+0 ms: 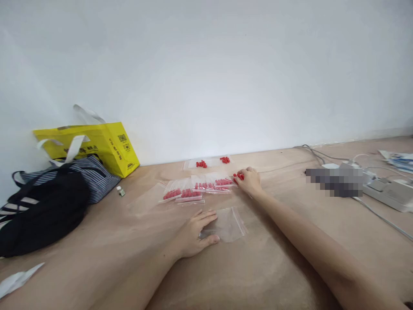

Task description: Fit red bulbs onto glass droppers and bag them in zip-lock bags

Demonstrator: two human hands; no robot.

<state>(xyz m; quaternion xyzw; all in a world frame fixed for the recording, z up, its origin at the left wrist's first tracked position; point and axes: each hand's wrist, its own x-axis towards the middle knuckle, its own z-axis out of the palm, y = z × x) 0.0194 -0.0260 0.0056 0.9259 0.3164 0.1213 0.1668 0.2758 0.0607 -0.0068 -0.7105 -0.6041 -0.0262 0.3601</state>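
Observation:
My left hand [198,232] lies with its fingers spread on the left part of a clear zip bag [227,224], which looks flat and has nothing visible inside. Farther forward and to the right, my right hand [250,181] is closed at small red pieces [238,176] that show by its fingertips. Beside it on the left, several clear bags with red pieces [191,193] lie in an overlapping row. Behind them are two small piles of red pieces, one on the left [201,164] and one on the right [225,159], on clear plastic.
A yellow bag [112,146], a striped bag [100,176] and a dark cloth item [48,211] stand at the left, near a small bottle [120,191]. At the right are a power strip [389,193], cables and a blurred patch. A white wall rises behind.

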